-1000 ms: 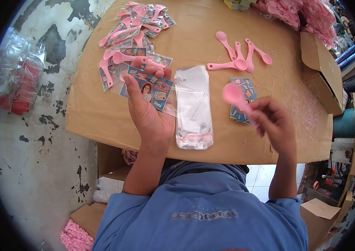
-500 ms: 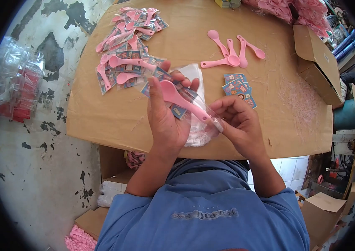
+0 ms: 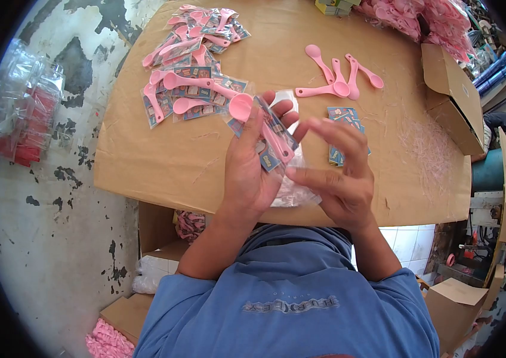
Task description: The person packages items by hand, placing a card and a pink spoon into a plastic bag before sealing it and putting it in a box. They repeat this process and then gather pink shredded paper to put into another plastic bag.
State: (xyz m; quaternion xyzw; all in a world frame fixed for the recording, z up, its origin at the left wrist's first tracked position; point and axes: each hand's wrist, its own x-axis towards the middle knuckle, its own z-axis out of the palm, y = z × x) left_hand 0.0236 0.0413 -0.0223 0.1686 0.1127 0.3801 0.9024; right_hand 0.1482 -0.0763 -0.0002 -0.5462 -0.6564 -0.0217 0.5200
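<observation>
My left hand [image 3: 246,170] is closed around a pink measuring spoon [image 3: 278,145] with a printed card [image 3: 269,161], both inside a clear plastic bag. The spoon's handle points down toward my right hand [image 3: 348,182]. That hand is open just right of the bag, thumb and fingers apart and slightly blurred. Beneath both hands lies a stack of clear bags [image 3: 296,197], partly covered. Packed spoons with cards form a pile [image 3: 190,74] at the upper left, its nearest pieces close to my left fingers. Printed cards [image 3: 345,115] sit behind my right hand.
Several loose pink spoons [image 3: 338,89] rest on the brown-covered table [image 3: 163,161]. An opened cardboard box [image 3: 453,98] stands at the right edge beside plastic shreds [image 3: 432,143]. Pink bundles [image 3: 408,18] are at the back. Another person [image 3: 503,125] is at far right.
My right hand has let go of the bag's end, and its fingers have spread. The bagged spoon has tilted steeper in my left hand, which has shifted slightly right.
</observation>
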